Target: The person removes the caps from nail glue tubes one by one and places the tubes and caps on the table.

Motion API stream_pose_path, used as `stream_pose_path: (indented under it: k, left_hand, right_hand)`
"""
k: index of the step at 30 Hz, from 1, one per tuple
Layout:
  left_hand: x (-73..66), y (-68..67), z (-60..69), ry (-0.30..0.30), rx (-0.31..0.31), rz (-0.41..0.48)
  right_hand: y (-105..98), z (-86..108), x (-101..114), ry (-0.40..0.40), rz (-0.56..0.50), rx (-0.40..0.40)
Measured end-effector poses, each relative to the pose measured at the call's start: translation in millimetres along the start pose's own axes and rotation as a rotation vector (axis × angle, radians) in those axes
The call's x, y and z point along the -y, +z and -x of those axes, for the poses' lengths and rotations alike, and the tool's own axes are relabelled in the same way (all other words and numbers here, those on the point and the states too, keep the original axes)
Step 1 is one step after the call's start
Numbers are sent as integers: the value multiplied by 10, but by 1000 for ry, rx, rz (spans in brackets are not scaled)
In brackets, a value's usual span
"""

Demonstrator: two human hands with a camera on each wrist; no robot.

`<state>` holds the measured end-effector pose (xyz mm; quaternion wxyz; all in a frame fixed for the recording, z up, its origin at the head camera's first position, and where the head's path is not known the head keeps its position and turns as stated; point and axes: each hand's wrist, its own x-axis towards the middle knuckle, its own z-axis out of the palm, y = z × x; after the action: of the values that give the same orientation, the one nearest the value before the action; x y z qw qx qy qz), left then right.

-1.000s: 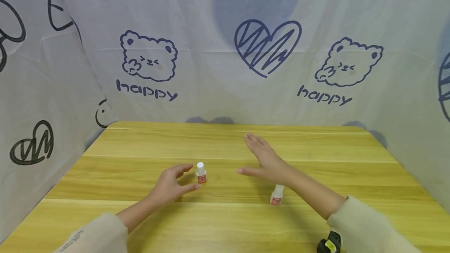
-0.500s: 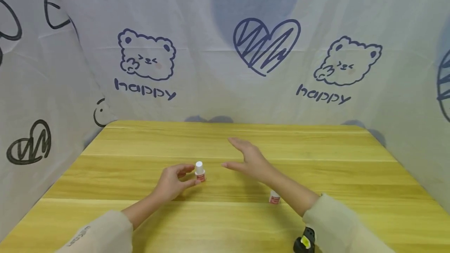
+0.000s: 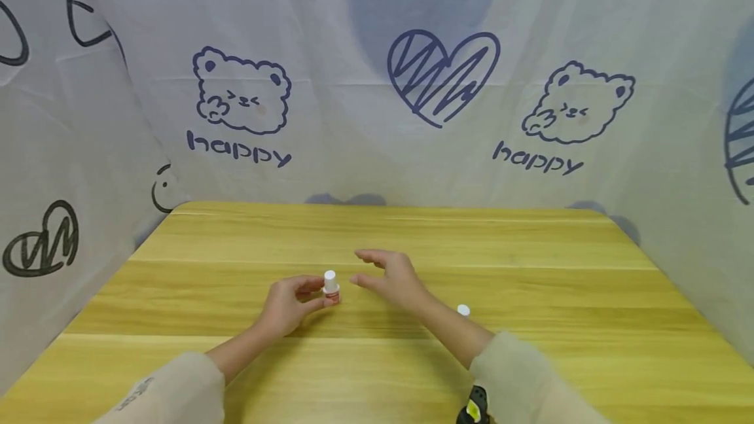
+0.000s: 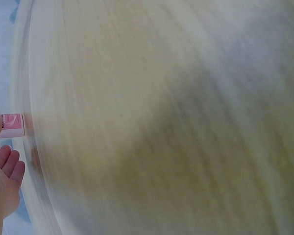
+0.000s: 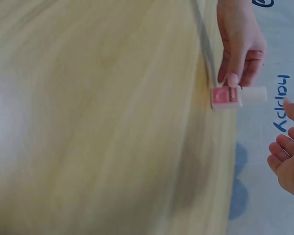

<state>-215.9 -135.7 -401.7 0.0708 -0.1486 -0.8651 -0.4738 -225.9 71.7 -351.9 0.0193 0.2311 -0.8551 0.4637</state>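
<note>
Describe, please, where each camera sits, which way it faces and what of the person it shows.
Head: worn on the head, looking forward and down at the table; both sleeves, the left hand and the right hand show.
Left wrist: on that wrist, looking across the tabletop; part of the left hand shows at the left edge.
Right wrist: on that wrist, looking along the tabletop; both hands show toward its right.
Shared: head and right wrist views both show the left hand holding the small bottle.
</note>
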Motion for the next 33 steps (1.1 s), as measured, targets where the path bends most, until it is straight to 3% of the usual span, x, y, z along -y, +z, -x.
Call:
stream_pose_path:
  k: [10, 19, 33]
  left_hand:
    - [8, 17, -9, -19, -13, 5]
    - [25, 50, -26, -4, -6, 83]
    - [21, 50, -22, -12, -20, 42]
  right_hand:
    - [200, -22, -57, -16, -78, -44]
    - [393, -135, -38, 14, -130, -76]
    - [424, -208, -36, 18, -103, -38]
